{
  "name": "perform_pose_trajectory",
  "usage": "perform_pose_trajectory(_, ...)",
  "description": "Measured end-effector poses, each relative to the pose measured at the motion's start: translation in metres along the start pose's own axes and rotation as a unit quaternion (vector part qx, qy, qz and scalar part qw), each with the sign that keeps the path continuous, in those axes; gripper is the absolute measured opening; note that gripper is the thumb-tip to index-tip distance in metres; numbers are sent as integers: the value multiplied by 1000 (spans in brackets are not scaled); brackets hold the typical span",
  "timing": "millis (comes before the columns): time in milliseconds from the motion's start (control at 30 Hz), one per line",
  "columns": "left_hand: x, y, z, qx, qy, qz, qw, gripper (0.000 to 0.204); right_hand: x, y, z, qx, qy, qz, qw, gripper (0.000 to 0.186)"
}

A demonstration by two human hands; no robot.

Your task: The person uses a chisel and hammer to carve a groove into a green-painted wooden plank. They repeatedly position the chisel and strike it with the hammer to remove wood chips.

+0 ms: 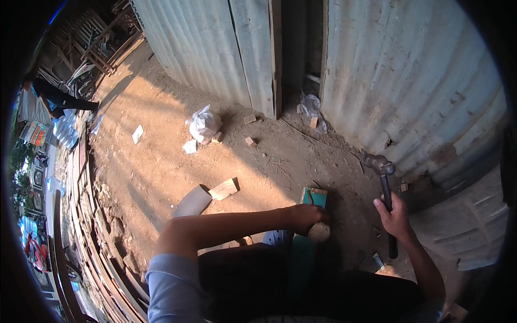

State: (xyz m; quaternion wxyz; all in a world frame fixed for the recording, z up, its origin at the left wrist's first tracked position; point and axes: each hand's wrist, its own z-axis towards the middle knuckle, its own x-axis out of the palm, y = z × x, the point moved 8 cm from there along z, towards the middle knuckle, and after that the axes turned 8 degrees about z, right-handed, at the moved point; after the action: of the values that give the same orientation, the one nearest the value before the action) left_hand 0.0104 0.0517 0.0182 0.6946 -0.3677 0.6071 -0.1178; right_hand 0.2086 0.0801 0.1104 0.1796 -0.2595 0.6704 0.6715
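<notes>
My left hand (306, 217) is closed round a chisel whose broad wooden handle end (319, 232) sticks out towards me. Past my fingers its narrow blade points down at a green-faced wooden board (318, 198). Bare, pale wood shows at the board's far end. To the right, my right hand (396, 216) grips a hammer (386, 188) by its dark handle, with the metal head raised and apart from the chisel. My left forearm crosses in front of me, and shadow obscures the near part of the board.
Corrugated metal sheets (414, 81) rise ahead and to the right. A white plastic bag (204, 125), wood offcuts (223, 189) and a grey curved piece (193, 202) lie on the dirt. Stacked planks (89, 231) line the left; a person (62, 99) is at far left.
</notes>
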Motion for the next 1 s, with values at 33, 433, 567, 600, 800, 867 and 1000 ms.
perform_pose_trajectory(33, -1, 5, -5, -14, -9, -4, 1000, 51, 0, 14, 4, -33, -16, 31, 999, 26)
perform_pose_trajectory(433, 26, -6, -21, 59, -45, 104, 992, 32, 14, 26, 2, -18, 173, -50, 983, 18)
perform_pose_trajectory(567, 30, -2, 9, 26, 86, 137, 987, 48, 4, 21, 4, -34, 127, -2, 991, 19)
perform_pose_trajectory(600, 15, 6, 17, -13, 65, 96, 993, 51, 0, 22, 4, -52, 107, -1, 993, 19)
perform_pose_trajectory(800, -37, 37, 38, -134, -99, -19, 986, 49, -17, 49, 11, -20, 65, 27, 997, 22)
perform_pose_trajectory(867, -18, 43, 65, -125, -124, -57, 983, 35, -24, 31, 8, -14, 59, 41, 997, 24)
perform_pose_trajectory(1000, 12, 32, 97, -173, -198, -14, 965, 30, -26, -18, -28, 79, 25, 100, 992, 18)
